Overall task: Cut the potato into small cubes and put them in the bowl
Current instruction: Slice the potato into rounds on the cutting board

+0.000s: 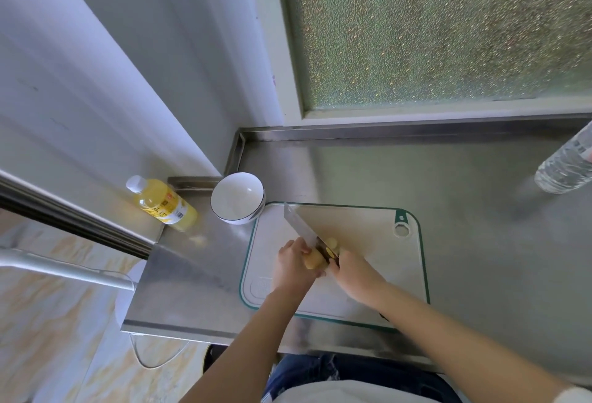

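Potato [313,259] on cutting board [368,274]. Left grip [294,266] curled round potato. Right grip [352,274] clenched on cleaver [299,223] handle, blade edge down on potato. Bowl [237,197] just beside board's far-left corner, on bench [474,258].

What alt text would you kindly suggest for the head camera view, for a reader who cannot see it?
A right hand grips a cleaver slicing a yellow potato that the left hand steadies on a white cutting board. An empty white bowl sits by the board's far left corner on a steel counter.
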